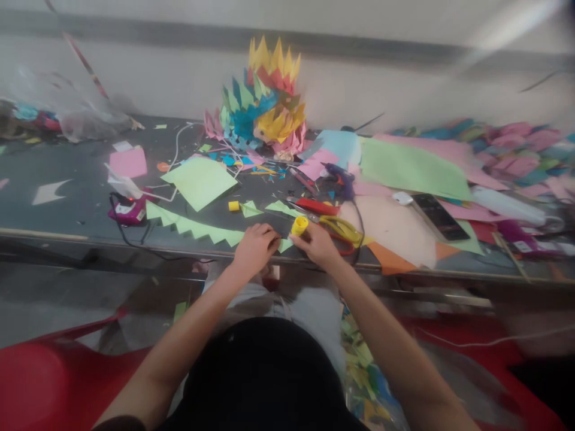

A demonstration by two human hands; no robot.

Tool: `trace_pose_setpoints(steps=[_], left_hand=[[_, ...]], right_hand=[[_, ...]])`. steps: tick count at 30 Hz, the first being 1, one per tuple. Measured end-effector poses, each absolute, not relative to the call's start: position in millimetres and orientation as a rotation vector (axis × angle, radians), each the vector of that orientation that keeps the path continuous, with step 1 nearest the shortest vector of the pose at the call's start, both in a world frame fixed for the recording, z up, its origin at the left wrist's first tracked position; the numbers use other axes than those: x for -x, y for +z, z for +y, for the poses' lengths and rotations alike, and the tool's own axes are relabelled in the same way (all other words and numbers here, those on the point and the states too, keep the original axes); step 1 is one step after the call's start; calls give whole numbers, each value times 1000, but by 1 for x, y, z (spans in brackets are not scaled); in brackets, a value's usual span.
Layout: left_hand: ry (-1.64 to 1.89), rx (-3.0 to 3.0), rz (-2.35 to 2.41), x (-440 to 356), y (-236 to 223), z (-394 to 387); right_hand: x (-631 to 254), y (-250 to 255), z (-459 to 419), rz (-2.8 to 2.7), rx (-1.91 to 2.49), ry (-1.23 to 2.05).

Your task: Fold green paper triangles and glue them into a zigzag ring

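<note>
Paper strip (197, 230), green and zigzag-cut, lies along the tabletop's (90, 206) near edge beneath a left hand (255, 246), its bent fingers seemingly steadying the paper.

Right hand (320, 242) grips a yellow tube (299, 225) round end up, likely keeping it off the strip; blur hides whether the left pinches or merely presses.

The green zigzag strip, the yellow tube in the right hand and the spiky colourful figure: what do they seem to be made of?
Green zigzag strip: probably matte paper; thin, with pointed teeth along one edge.
Yellow tube: likely smooth plastic, from its even colour and round rim.
Spiky colourful figure: apparently matte paper, from its flat pointed pieces.
</note>
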State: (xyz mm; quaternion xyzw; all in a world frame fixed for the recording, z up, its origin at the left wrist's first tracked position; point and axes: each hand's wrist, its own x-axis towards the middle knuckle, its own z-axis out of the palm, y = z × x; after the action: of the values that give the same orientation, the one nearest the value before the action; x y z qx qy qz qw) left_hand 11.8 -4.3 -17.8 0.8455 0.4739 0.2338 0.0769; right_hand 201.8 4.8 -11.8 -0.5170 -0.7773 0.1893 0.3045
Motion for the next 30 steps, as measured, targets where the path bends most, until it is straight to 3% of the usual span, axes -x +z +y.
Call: trace_pose_setpoints(steps=[6,12,30], left_hand=[[729,-2517,1414,-12,-17,-5],[736,-2474,1378,-11,-16,-5],[661,-2471,1284,-3,23,-9]], right_hand=[[-206,-12,-1,-1655,1449,416],[-212,-18,7,-1160,1171,684],[-207,19,55,-871,1051,1034]])
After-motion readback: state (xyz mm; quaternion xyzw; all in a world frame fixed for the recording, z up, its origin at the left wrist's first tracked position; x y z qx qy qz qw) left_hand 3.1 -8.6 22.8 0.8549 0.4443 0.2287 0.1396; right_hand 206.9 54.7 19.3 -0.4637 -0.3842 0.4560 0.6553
